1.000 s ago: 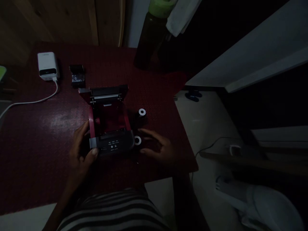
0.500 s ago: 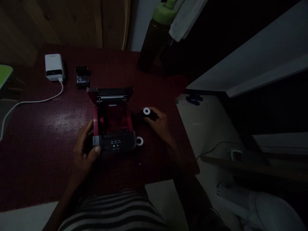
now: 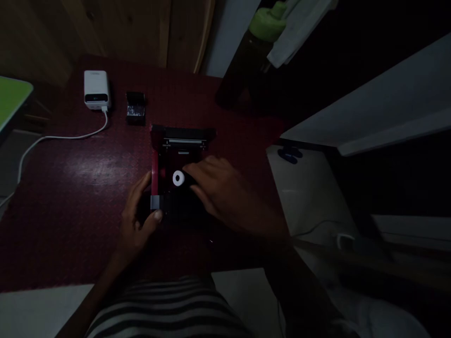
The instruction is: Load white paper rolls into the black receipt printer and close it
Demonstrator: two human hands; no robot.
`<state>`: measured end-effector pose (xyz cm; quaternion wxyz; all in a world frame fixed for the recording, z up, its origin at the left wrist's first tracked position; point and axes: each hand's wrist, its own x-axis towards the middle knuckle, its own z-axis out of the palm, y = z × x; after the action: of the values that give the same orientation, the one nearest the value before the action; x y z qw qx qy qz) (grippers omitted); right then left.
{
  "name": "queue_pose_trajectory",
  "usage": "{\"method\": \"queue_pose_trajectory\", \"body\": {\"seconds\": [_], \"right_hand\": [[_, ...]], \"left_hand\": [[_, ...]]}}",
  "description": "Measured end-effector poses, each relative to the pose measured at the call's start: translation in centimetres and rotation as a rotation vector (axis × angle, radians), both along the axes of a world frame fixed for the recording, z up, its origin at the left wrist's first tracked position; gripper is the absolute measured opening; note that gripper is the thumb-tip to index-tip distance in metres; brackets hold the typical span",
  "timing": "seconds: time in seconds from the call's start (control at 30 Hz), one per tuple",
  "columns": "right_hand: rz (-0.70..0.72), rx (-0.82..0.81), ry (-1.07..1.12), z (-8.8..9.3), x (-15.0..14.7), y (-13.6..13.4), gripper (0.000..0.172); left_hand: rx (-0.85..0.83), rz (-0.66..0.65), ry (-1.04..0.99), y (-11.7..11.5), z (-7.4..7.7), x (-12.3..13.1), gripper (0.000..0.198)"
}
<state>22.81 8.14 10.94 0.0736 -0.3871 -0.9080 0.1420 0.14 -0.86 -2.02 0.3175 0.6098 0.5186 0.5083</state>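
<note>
A small red and black printer (image 3: 155, 171) stands on the dark red table with its lid (image 3: 185, 136) raised at the back. My left hand (image 3: 136, 218) grips its left front corner, thumb on the front top edge and fingers along the side. My right hand (image 3: 220, 192) reaches over the printer from the right. Its fingers are closed on a small roll (image 3: 178, 178) with a white ring-shaped end facing left. The roll is over the open bay; whether it touches the inside I cannot tell. Most of the roll's body is dark and hidden by my fingers.
A white power bank (image 3: 97, 89) with a white cable (image 3: 70, 137) lies at the back left, near a small black bracket-like object (image 3: 136, 108). A dark bottle with a green lid (image 3: 268, 24) stands at the back right. A green-topped surface (image 3: 14, 98) edges in at left.
My right hand has carried the roll left from beside the printer to over its open bay. My left hand keeps its grip. The view has shifted slightly.
</note>
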Motion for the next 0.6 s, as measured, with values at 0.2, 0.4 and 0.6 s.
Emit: {"method": "queue_pose_trajectory", "body": {"seconds": [0.2, 0.4, 0.6], "right_hand": [[-0.110, -0.071, -0.296, -0.3, -4.8, 1.0, 0.031], [-0.090, -0.110, -0.340, -0.6, -5.7, 1.4, 0.036], [-0.118, -0.224, -0.350, -0.6, -5.9, 2.6, 0.038]], "left_hand": [[-0.013, -0.019, -0.004, 0.0, 0.6, 0.2, 0.071], [-0.010, -0.021, -0.020, 0.2, 0.7, 0.2, 0.072], [-0.025, -0.028, -0.025, 0.1, 0.8, 0.4, 0.072]]}}
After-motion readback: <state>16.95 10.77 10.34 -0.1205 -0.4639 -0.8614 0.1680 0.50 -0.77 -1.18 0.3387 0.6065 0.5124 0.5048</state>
